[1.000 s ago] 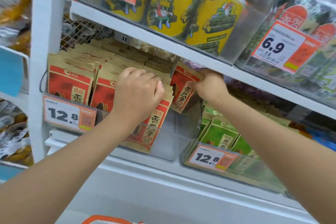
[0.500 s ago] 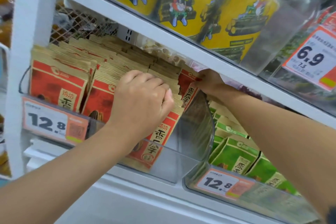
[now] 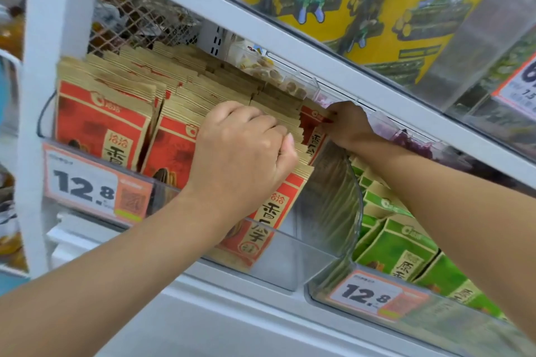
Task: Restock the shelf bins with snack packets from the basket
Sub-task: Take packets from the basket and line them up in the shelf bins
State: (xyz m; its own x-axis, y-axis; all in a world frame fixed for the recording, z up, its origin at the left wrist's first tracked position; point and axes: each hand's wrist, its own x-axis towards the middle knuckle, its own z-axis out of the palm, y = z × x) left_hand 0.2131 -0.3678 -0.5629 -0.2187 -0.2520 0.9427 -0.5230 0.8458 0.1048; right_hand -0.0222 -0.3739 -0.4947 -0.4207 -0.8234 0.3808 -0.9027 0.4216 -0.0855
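Up front in the clear shelf bin [image 3: 290, 258], the left hand [image 3: 240, 153] curls its fingers over the tops of standing red snack packets [image 3: 98, 124] (tan-edged); farther back, the right hand [image 3: 348, 124] pinches another red packet [image 3: 311, 130] by its top, beside the bin's right wall.

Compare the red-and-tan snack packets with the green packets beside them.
Red-and-tan snack packets are gripped by the left hand and right hand; the green packets are in neither hand. The red rows run deep; few green ones show past the right forearm. Both clear plastic bins carry 12.8 price tags.
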